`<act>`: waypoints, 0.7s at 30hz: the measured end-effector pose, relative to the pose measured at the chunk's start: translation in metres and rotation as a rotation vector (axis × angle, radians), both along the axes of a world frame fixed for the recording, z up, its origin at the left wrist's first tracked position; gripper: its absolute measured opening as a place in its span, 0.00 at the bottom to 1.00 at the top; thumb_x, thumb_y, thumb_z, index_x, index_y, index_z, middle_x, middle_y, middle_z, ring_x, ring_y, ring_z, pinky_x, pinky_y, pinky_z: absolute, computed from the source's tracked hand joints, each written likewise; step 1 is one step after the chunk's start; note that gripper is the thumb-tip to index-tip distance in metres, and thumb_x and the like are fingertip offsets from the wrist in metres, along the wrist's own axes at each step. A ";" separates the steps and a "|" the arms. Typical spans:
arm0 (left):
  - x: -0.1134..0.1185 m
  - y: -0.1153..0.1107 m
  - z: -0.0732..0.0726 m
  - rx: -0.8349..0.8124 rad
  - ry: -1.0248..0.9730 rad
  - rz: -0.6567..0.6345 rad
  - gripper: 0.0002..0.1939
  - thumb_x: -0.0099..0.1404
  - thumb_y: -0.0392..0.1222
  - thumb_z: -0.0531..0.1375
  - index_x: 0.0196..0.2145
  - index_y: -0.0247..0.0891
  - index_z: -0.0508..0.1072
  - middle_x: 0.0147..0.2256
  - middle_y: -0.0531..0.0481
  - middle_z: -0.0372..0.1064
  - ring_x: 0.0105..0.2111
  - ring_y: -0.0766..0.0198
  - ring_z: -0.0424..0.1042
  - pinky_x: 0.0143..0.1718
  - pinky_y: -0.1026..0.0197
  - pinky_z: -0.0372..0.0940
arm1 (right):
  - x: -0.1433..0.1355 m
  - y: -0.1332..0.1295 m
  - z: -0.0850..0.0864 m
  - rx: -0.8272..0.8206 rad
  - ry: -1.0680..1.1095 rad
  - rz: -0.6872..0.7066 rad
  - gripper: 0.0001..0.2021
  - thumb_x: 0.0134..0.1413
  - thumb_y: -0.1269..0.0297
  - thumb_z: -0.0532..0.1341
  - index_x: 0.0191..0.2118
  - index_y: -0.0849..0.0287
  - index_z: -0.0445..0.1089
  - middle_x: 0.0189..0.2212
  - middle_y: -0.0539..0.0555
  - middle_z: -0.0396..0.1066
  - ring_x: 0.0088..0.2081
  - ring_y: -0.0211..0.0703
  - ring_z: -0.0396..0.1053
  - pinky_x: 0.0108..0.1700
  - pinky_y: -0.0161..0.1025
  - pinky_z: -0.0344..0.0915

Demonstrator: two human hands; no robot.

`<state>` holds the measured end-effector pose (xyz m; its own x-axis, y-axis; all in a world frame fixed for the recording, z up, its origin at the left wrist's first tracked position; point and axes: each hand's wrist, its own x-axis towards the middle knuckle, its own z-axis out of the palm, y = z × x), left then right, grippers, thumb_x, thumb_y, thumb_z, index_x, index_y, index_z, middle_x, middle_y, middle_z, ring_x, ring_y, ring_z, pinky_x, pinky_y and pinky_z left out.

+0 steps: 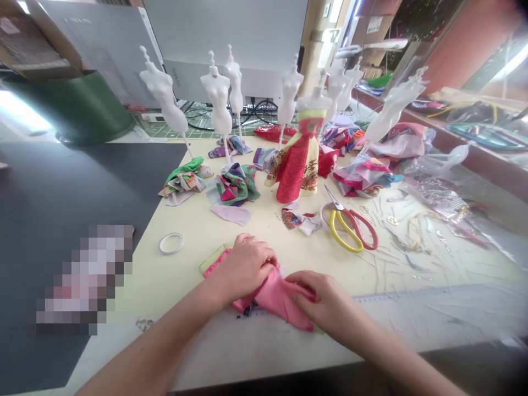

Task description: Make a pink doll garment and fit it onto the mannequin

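A piece of pink cloth [284,300] lies on the pale table near its front edge, with a printed, yellow-edged part [214,261] showing at its left. My left hand [247,264] rests over the cloth, its fingers curled and closed on it. At the cloth's right side, my right hand [315,294] pinches the fabric between thumb and fingers. The cloth's middle is partly hidden beneath my left hand. Scissors [346,223] with one yellow and one red handle lie beyond my right hand, blades pointing away from me. Small fabric scraps [303,220] are beside them.
Several white mini dress forms [216,102] stand behind; one wears a red and yellow dress [297,159]. Fabric bundles [235,184] lie around their bases. A white ring [171,243] lies left, a clear ruler [396,297] right. A dark mat [82,187] covers the left side.
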<state>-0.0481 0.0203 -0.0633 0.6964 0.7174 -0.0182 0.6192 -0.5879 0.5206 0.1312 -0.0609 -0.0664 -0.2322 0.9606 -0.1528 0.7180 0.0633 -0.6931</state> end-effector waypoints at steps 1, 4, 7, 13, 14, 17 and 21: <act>0.000 0.000 -0.001 0.007 -0.003 0.004 0.11 0.58 0.30 0.53 0.29 0.41 0.74 0.32 0.55 0.75 0.37 0.61 0.68 0.52 0.50 0.49 | 0.000 0.000 -0.001 0.016 -0.024 -0.010 0.11 0.50 0.73 0.54 0.37 0.57 0.72 0.31 0.51 0.73 0.33 0.41 0.69 0.34 0.35 0.62; 0.000 -0.001 -0.002 0.034 -0.016 0.033 0.09 0.59 0.32 0.53 0.32 0.40 0.72 0.34 0.55 0.74 0.37 0.62 0.68 0.51 0.50 0.49 | 0.000 -0.001 -0.007 0.114 -0.141 -0.018 0.13 0.49 0.74 0.54 0.38 0.56 0.72 0.32 0.52 0.71 0.31 0.40 0.69 0.33 0.35 0.60; 0.001 -0.002 0.000 0.059 0.020 0.046 0.07 0.60 0.33 0.54 0.30 0.39 0.71 0.33 0.53 0.73 0.36 0.61 0.67 0.49 0.50 0.51 | -0.001 -0.003 -0.013 0.215 -0.239 0.008 0.13 0.52 0.74 0.52 0.38 0.57 0.71 0.29 0.52 0.68 0.28 0.38 0.66 0.28 0.35 0.56; 0.002 -0.001 0.004 0.071 0.104 0.046 0.08 0.60 0.35 0.54 0.26 0.37 0.71 0.32 0.49 0.70 0.37 0.58 0.66 0.43 0.53 0.56 | 0.000 -0.005 -0.016 0.321 -0.354 0.031 0.11 0.53 0.73 0.51 0.37 0.58 0.70 0.28 0.52 0.66 0.25 0.38 0.63 0.25 0.35 0.52; 0.003 -0.001 0.004 0.067 0.101 0.050 0.08 0.60 0.35 0.54 0.25 0.37 0.71 0.32 0.49 0.69 0.37 0.58 0.66 0.42 0.53 0.56 | 0.000 -0.005 -0.014 0.317 -0.349 0.031 0.11 0.54 0.73 0.52 0.36 0.58 0.70 0.28 0.52 0.66 0.26 0.38 0.63 0.26 0.35 0.53; 0.003 -0.001 0.005 0.055 0.071 0.080 0.07 0.60 0.35 0.55 0.25 0.37 0.70 0.31 0.49 0.69 0.36 0.59 0.66 0.42 0.54 0.57 | 0.003 -0.004 -0.009 0.338 -0.253 0.000 0.08 0.55 0.70 0.54 0.37 0.58 0.70 0.31 0.53 0.67 0.31 0.40 0.66 0.32 0.36 0.60; 0.005 -0.002 0.011 -0.031 -0.029 0.113 0.06 0.60 0.36 0.54 0.26 0.38 0.69 0.31 0.51 0.70 0.37 0.60 0.67 0.43 0.55 0.58 | 0.002 0.004 -0.004 0.392 -0.074 -0.108 0.09 0.56 0.63 0.57 0.41 0.59 0.69 0.39 0.57 0.69 0.41 0.45 0.66 0.43 0.42 0.64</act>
